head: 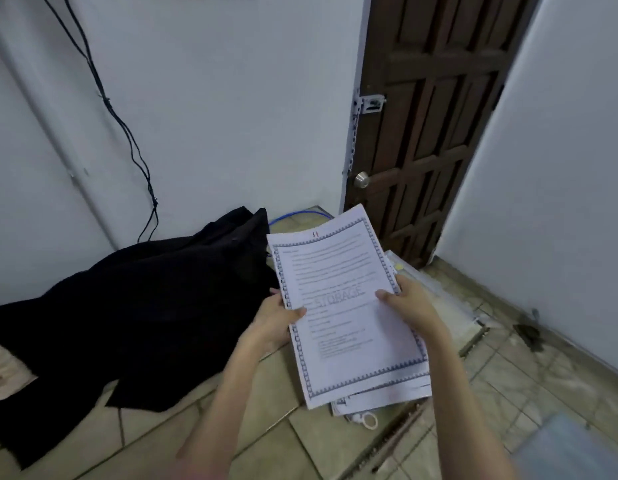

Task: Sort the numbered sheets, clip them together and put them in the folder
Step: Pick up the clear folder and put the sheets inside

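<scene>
I hold a stack of white printed sheets (345, 317) with blue patterned borders above the tiled floor. The top sheet bears a faint "STORAGE" watermark and a small red number at its top edge. My left hand (276, 320) grips the stack's left edge, thumb on top. My right hand (409, 303) grips the right edge, thumb pressed on the page. More sheets (370, 403) stick out unevenly under the stack's lower edge. A clear plastic folder (435, 289) lies on the floor behind my right hand, mostly hidden. A white clip-like object (366, 420) lies on the floor below the stack.
A black cloth (134, 306) is spread over the floor at left. A brown wooden door (429, 116) stands behind, with white walls on both sides. Black cables (127, 133) hang down the wall. A pale blue object (577, 452) shows at bottom right.
</scene>
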A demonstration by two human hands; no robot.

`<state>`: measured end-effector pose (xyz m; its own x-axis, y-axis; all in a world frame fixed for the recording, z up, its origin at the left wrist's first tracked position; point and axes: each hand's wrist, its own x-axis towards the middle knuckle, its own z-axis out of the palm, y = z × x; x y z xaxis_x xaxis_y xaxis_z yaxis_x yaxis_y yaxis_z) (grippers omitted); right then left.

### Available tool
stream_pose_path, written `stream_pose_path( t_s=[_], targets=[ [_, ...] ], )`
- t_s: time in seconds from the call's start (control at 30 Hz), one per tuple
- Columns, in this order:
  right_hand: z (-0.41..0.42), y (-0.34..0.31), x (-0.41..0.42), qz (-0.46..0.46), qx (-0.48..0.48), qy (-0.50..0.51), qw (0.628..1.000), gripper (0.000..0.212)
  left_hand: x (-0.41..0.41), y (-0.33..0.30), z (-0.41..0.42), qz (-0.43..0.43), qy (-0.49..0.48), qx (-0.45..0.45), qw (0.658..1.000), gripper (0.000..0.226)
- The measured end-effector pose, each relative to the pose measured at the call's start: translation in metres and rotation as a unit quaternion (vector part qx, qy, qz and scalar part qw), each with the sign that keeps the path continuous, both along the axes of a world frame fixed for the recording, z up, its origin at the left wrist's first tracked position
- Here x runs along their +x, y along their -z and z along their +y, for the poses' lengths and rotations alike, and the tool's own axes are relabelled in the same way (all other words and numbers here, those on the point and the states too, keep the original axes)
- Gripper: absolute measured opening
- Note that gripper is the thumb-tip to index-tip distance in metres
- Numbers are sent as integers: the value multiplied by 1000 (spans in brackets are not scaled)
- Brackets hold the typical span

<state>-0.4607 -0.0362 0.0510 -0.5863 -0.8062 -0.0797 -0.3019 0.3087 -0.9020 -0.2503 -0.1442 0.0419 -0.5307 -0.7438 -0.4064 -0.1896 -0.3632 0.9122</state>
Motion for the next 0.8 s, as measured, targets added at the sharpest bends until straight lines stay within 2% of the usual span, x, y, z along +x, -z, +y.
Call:
stream_pose_path(
  t_s=[0.07,0.17,0.23,0.3,0.37,0.43,0.57,0.7,0.8],
  targets=[
    [5,8,-24,67,36,38,996,18,-37,26,7,-40,-2,-81,996,41],
    [5,28,-46,121,146,57,980,17,-69,46,16,-204,18,-210,956,35],
    [4,38,-51,142,267,37,953,33,-77,52,20,-292,11,-238,926,34],
    [3,45,-50,121,326,32,937,54,-81,51,23,-322,-15,-219,921,39],
    [0,49,-52,93,324,40,941,69,-83,50,21,-294,-46,-171,939,50],
    [-5,54,-58,63,320,30,945,77,-81,50,15,-258,-74,-120,956,51],
    [-11,67,-73,26,311,3,950,73,-80,49,14,-143,-91,-60,984,38],
    [-14,99,-99,-20,246,13,969,79,-80,40,25,-20,-81,-25,996,45],
    [-1,61,-71,-9,173,14,985,79,-67,23,28,54,-55,-9,997,38]
  ],
)
